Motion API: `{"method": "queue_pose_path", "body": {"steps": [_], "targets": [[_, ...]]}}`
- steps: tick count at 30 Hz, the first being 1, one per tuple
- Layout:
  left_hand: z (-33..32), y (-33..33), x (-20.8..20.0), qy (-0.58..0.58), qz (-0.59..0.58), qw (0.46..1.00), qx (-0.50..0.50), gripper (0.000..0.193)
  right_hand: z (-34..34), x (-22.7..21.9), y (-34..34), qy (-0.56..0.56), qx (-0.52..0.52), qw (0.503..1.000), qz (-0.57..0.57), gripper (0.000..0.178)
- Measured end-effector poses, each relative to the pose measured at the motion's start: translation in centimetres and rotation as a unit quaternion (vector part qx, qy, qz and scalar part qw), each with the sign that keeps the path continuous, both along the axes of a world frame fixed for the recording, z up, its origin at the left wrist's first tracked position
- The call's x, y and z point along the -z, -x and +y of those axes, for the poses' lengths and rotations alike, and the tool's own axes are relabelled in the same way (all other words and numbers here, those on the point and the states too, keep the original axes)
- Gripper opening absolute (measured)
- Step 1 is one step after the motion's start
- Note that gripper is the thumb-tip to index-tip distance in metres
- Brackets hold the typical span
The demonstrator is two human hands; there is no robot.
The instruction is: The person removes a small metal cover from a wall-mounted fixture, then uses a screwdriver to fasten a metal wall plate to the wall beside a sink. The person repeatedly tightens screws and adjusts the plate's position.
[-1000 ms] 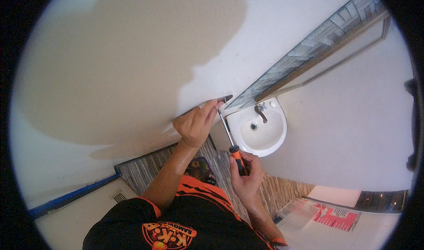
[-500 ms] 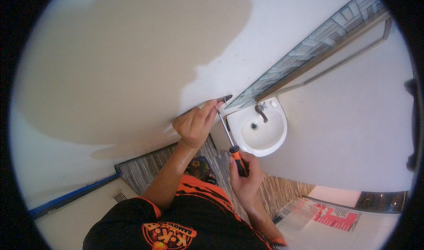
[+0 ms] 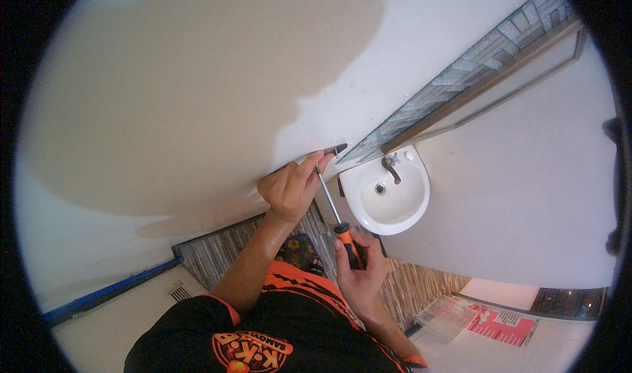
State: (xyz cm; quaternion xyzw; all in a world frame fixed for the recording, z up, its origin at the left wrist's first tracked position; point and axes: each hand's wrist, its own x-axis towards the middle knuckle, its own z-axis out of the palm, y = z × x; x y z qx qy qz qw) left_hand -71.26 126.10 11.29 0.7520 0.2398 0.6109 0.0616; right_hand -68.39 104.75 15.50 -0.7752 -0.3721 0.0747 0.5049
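Note:
Against the white wall, my left hand [image 3: 288, 187] is closed around a narrow dark strip [image 3: 341, 148], whose pointed-looking end sticks out past my fingertips. A small screw or pin [image 3: 336, 152] shows at that end. My right hand [image 3: 363, 274] grips the orange and black handle of a screwdriver [image 3: 331, 200]. Its metal shaft slants up toward my left fingers, and the tip is beside them, apart from the small screw. My left palm and most of the strip are hidden from view.
To the right, a white wall sink [image 3: 418, 210] with a tap [image 3: 390, 169] stands close to my right hand. A framed mirror [image 3: 487, 103] hangs above it. At lower right is a clear plastic box or rack [image 3: 446, 317] beside a red printed sheet [image 3: 503, 325].
The screwdriver and my right hand have shifted slightly left, and the tip is a little farther from the strip's end. My left hand stays nearly in place.

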Motion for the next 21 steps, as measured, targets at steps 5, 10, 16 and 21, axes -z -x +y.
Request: {"method": "queue_pose_path", "body": {"steps": [5,10,16,21], "targets": [[0.1,0.0,0.2,-0.004,0.017,1.0,-0.012,0.039,-0.1,0.0,0.1,-0.002,0.013,1.0,0.02,0.027],[0.2,0.0,0.7,-0.001,0.007,1.0,-0.006,0.036,-0.2,-0.2,0.1,-0.013,0.024,0.999,0.03,0.027],[0.0,0.1,0.7,0.005,0.009,1.0,0.006,0.038,-0.5,-0.7,-0.4,0.002,0.028,0.999,0.032,0.024],[-0.1,-0.2,0.6,0.056,-0.024,0.998,0.007,0.03,-0.3,-1.0,-0.5,0.001,0.024,0.998,0.054,0.024]]}}
